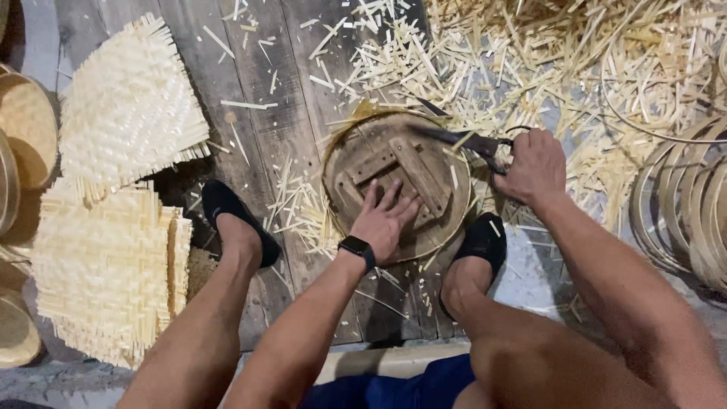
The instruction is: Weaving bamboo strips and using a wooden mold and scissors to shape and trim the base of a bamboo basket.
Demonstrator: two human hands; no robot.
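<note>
While the person sits low over a dark plank floor [265,98], the entries stand as follows.

Round wooden form [397,185]: a disc with crossed battens on its face, ringed by a thin bamboo hoop, lying flat on the planks between the two feet.

Left hand [386,220]: laid palm down on the lower part of the form, fingers spread and flat, gripping nothing. A black smartwatch [357,248] sits on its wrist.

Right hand [536,167]: closed around the handles of dark shears [462,140], at the form's upper right edge. The blades point left across the rim; whether they bite on a strip cannot be told.

The two hands are well apart, one on the form, one beside it.

Feet: black slip-on shoes, the left shoe [231,216] to the left of the form, the right shoe [481,242] just beside its lower right edge.

Woven bamboo mats [125,113]: pale, with frayed edges, stacked at the left; a second stack [106,265] lies below it.

Finished round baskets [26,129]: at the far left edge, partly out of view.

Bamboo hoops [685,204]: several bent rings, nested, at the right edge.

Bamboo offcuts [530,53]: short pale slivers, heaped thickly at the top and right, scattered thinly about the form.
</note>
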